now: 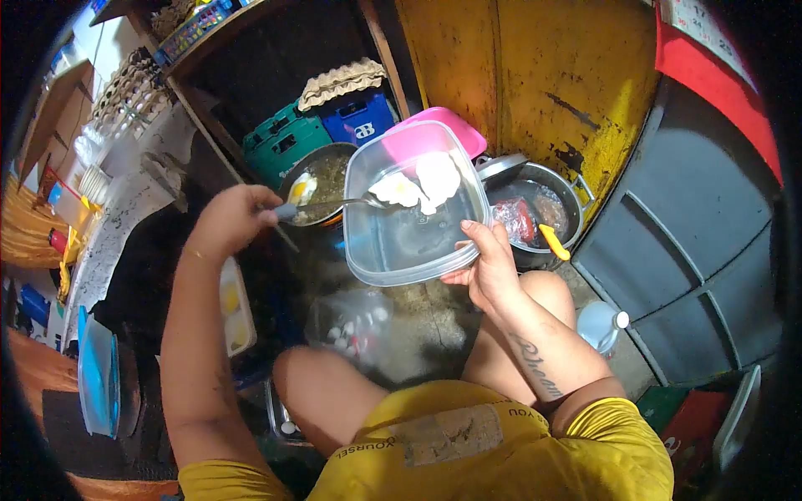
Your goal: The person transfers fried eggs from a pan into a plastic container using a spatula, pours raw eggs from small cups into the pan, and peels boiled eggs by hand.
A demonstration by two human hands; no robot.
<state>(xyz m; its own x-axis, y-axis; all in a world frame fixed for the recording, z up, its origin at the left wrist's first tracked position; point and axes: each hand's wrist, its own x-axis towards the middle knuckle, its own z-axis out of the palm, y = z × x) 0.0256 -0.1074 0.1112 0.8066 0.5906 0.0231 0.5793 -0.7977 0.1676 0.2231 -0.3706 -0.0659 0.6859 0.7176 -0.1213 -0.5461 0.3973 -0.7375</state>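
My left hand is closed round the grey handle of a metal spatula. The spatula's head reaches over the left rim of a clear plastic container and touches the fried eggs inside. On the container's lower right edge, my right hand grips the rim and holds it tilted in the air. Behind the spatula sits a frying pan with oil and another fried egg in it. Part of the pan is hidden by the container.
Right of the container stands a metal pot with plastic-wrapped items and a yellow-handled utensil. Behind are a pink tub, a blue crate and a green crate. A bag of eggs and a plastic jug are on the floor.
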